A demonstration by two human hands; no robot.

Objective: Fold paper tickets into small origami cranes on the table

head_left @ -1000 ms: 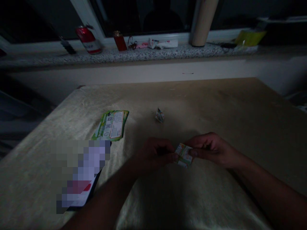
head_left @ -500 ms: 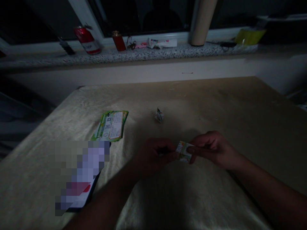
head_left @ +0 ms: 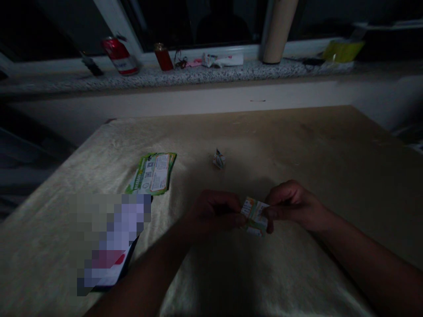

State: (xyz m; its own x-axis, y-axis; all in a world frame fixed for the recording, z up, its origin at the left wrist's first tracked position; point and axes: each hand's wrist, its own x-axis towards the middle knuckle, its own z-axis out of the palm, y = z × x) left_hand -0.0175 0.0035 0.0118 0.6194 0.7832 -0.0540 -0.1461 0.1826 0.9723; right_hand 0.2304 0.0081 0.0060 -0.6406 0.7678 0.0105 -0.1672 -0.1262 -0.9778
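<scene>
Both of my hands pinch a small folded piece of printed paper (head_left: 254,216), green and white, just above the cloth-covered table (head_left: 297,145). My left hand (head_left: 216,212) grips its left edge with curled fingers. My right hand (head_left: 291,204) grips its right edge between thumb and fingers. A little folded paper shape (head_left: 219,159) lies on the cloth beyond my hands, apart from them.
A green printed leaflet (head_left: 152,173) lies flat to the left, with a blurred flat object (head_left: 112,240) in front of it. On the stone windowsill (head_left: 198,75) stand a red can (head_left: 119,55), a red lighter (head_left: 164,57), a tall beige roll (head_left: 277,31) and scattered scraps. The room is dim.
The folded paper has turned slightly between my fingers and sits a bit lower than half a second ago. My hands stay in nearly the same place.
</scene>
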